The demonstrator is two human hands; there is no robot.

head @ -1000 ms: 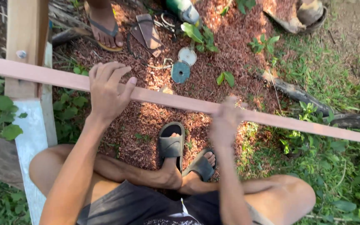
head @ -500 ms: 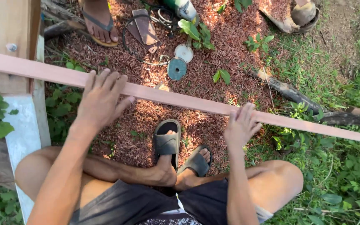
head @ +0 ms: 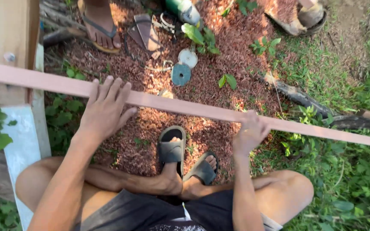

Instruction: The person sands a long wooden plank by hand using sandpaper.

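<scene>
Currently I am steadying the long wooden batten against the upright post, left hand spread flat on it, right hand curled around it; next calls for alignment.

We see the pink wooden strip cut off at both side edges. Our left hand hides part of it; the right hand is motion-blurred, its fingers curled out of sight. Another person's sandalled foot is cropped at the top edge.

A long, thin, pale pinkish wooden strip runs slantwise from upper left down to right, above the ground.
</scene>
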